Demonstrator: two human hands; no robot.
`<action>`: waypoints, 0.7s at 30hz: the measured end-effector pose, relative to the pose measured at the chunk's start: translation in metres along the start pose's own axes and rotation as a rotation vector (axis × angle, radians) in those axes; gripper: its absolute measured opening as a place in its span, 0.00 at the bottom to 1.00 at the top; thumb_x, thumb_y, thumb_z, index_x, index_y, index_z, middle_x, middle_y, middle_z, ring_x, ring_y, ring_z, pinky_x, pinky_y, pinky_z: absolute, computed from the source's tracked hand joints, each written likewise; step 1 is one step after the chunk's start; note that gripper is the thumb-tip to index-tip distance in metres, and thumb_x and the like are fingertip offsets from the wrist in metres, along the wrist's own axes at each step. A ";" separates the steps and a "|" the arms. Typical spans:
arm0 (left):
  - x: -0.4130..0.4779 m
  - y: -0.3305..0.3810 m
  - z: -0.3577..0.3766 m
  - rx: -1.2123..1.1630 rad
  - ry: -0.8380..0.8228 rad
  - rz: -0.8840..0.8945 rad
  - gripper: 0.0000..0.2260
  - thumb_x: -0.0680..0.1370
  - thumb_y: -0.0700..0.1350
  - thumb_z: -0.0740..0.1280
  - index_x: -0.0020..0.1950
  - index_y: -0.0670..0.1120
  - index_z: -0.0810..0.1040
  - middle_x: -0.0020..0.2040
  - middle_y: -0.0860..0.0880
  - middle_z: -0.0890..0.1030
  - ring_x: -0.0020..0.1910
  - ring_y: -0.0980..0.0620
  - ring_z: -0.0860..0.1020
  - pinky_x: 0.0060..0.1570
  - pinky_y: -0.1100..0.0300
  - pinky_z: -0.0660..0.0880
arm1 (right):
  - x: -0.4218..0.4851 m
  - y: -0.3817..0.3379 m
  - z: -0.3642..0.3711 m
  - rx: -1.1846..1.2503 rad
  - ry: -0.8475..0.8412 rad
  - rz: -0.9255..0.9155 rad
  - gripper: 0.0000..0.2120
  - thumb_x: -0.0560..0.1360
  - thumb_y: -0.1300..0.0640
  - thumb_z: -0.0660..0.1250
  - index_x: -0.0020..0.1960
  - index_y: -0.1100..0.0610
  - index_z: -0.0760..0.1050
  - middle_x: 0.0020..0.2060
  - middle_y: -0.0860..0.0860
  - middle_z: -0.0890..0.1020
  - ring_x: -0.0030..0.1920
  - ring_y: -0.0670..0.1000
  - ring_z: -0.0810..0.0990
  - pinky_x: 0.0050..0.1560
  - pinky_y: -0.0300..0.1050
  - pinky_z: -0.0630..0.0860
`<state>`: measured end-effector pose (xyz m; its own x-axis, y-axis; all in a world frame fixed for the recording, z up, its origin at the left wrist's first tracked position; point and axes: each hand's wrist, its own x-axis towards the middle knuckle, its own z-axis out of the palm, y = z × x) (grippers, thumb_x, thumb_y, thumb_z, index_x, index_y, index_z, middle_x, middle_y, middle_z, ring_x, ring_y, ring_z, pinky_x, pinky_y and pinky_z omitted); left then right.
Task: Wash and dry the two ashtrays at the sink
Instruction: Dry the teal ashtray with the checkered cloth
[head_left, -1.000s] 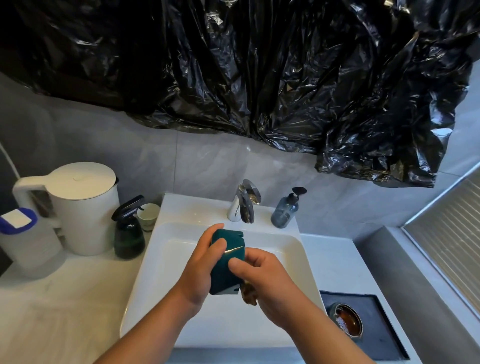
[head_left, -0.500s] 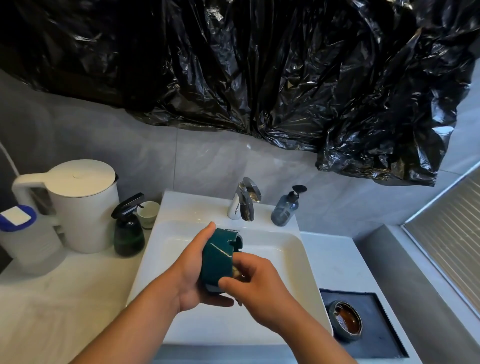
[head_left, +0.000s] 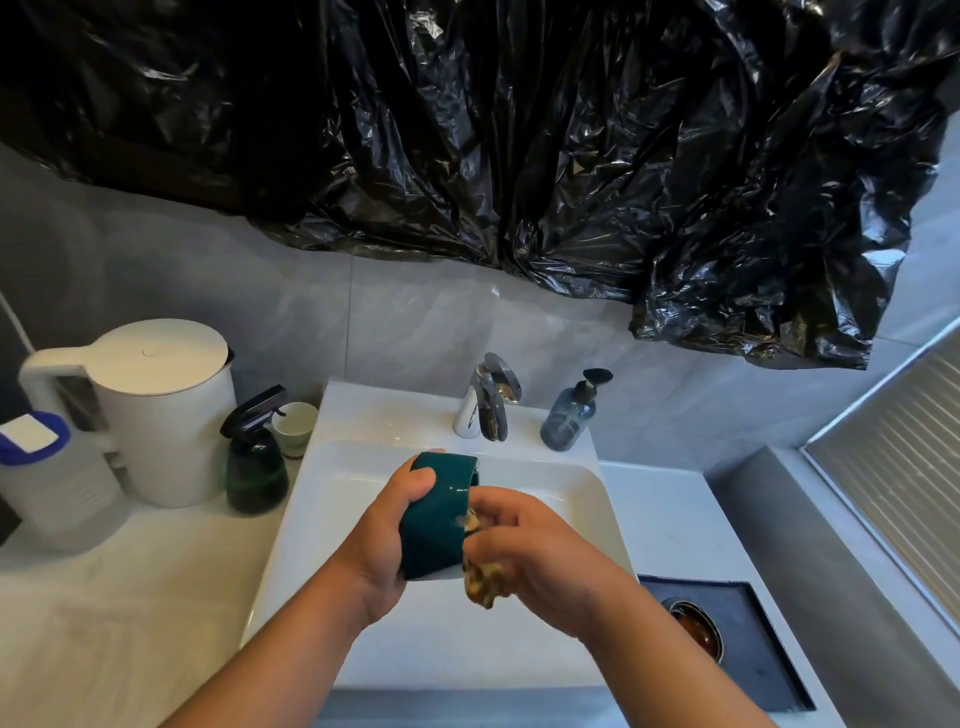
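Over the white sink (head_left: 587, 525), my left hand (head_left: 387, 525) grips a dark green ashtray (head_left: 439, 512), tilted on its side with its opening turned to the right. My right hand (head_left: 524, 545) holds a crumpled yellowish patterned cloth (head_left: 483, 584) pressed against the ashtray's open side. The inside of the green ashtray is hidden. A second, round ashtray (head_left: 696, 626) with an amber inside sits on a dark tray (head_left: 758, 654) at the right of the sink.
The chrome faucet (head_left: 491, 397) and a blue soap dispenser (head_left: 571, 413) stand behind the basin. Left on the counter are a white kettle (head_left: 161, 410), a dark spray bottle (head_left: 254, 457), a small cup (head_left: 295, 423) and a plastic jug (head_left: 41, 467). Black plastic sheeting hangs above.
My left hand has turned the green ashtray and shifted its grip. My right hand has moved the cloth against its open side, and more of the cloth shows below my fingers.
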<state>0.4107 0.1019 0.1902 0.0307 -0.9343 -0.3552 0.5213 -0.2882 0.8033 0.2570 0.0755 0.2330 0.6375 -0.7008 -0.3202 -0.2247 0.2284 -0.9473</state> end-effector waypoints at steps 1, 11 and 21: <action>0.000 0.000 -0.001 0.022 -0.024 0.006 0.19 0.72 0.56 0.65 0.60 0.50 0.79 0.48 0.42 0.85 0.47 0.43 0.81 0.41 0.51 0.79 | 0.001 0.001 -0.001 0.144 -0.015 -0.014 0.21 0.69 0.63 0.65 0.62 0.62 0.78 0.52 0.64 0.81 0.50 0.61 0.76 0.47 0.52 0.72; 0.001 -0.003 -0.005 -0.014 0.044 -0.109 0.20 0.78 0.57 0.59 0.58 0.45 0.82 0.49 0.38 0.84 0.49 0.38 0.80 0.48 0.43 0.79 | 0.008 0.020 0.024 0.385 0.233 -0.149 0.20 0.70 0.67 0.61 0.58 0.59 0.83 0.55 0.64 0.83 0.57 0.60 0.82 0.59 0.55 0.79; 0.008 0.001 -0.012 -0.095 0.046 -0.171 0.23 0.78 0.59 0.57 0.56 0.47 0.84 0.52 0.37 0.85 0.48 0.38 0.80 0.45 0.44 0.79 | 0.018 0.034 -0.001 -1.482 0.276 -0.550 0.19 0.72 0.62 0.72 0.62 0.52 0.79 0.53 0.49 0.82 0.48 0.55 0.80 0.38 0.46 0.81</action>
<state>0.4211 0.0969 0.1823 -0.0277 -0.8622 -0.5059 0.6003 -0.4189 0.6812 0.2602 0.0695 0.1954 0.7687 -0.6053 0.2068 -0.6111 -0.7904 -0.0422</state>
